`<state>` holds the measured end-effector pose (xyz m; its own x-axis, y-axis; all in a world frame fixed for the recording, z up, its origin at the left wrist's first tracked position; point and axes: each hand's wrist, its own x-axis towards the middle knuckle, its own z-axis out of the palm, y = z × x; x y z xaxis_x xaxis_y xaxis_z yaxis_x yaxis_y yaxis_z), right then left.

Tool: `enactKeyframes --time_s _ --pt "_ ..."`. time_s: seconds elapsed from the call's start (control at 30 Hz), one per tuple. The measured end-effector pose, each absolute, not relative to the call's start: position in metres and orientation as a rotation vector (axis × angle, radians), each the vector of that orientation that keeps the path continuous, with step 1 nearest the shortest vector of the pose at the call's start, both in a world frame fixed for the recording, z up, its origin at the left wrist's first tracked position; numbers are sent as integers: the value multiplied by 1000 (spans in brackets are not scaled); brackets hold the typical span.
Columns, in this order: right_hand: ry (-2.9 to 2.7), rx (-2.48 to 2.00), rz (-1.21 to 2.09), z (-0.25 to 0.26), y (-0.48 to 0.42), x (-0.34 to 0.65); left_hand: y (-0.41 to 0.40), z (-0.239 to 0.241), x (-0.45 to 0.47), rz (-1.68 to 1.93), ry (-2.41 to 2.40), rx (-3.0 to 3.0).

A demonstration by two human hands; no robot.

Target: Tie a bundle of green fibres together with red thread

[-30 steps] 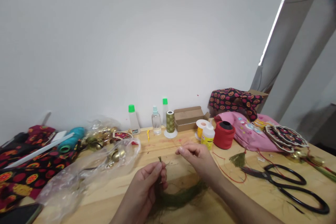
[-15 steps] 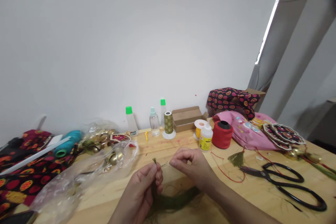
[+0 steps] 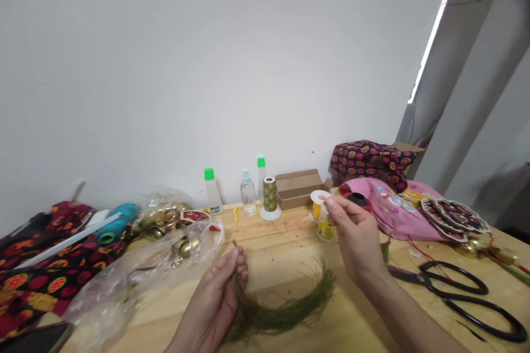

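Observation:
My left hand [image 3: 221, 295] is closed round the upper end of a bundle of olive-green threads [image 3: 285, 311]. A short tuft pokes out above the thumb, and the rest curves to the right over the wooden table. My right hand [image 3: 358, 234] is raised off to the right, thumb and fingertips pinched together. Whatever is in that pinch is too fine to make out. Behind it, partly covered, are a yellow-labelled glue bottle [image 3: 326, 229] and a red thread cone [image 3: 364, 202]. Black-handled scissors [image 3: 426, 280] lie to the right of my right wrist.
Along the wall stand green-capped bottles [image 3: 212, 196], a clear bottle [image 3: 248, 198], an olive thread spool [image 3: 270, 196] and a cardboard box [image 3: 298, 185]. At left lie a plastic bag [image 3: 107, 287], brass bells [image 3: 185, 245] and patterned cloth [image 3: 41, 298]. A pink bag [image 3: 385, 209] rests at right.
My right hand has moved up and to the right, away from my left hand. The curved threads now show between the hands. The view has shifted slightly.

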<state>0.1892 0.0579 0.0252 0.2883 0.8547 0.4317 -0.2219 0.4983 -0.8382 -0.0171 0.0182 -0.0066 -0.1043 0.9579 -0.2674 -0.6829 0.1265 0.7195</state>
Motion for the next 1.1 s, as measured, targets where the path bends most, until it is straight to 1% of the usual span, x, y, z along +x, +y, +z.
enactKeyframes --time_s 0.07,0.13,0.27,0.33,0.47,0.77,0.97,1.1 --pt "-1104 -689 784 31 55 194 19 -6 -18 1479 880 404" --pt "-1345 -658 785 39 48 195 18 -5 -17 1471 886 455" --pt "-2021 -584 988 46 30 183 12 -4 -12 1392 872 648" --pt "-2155 -581 1023 42 27 173 9 -3 -9 1358 848 740" --pt "-1999 -781 892 26 33 160 7 1 -5 1321 828 858" --pt "-1782 -850 1142 19 33 152 4 1 -2 1200 918 1046" --pt "-1749 -848 1189 18 33 153 5 3 -1 1183 955 1052" --pt "-1800 -850 1127 18 31 153 3 4 0 1175 957 1059"
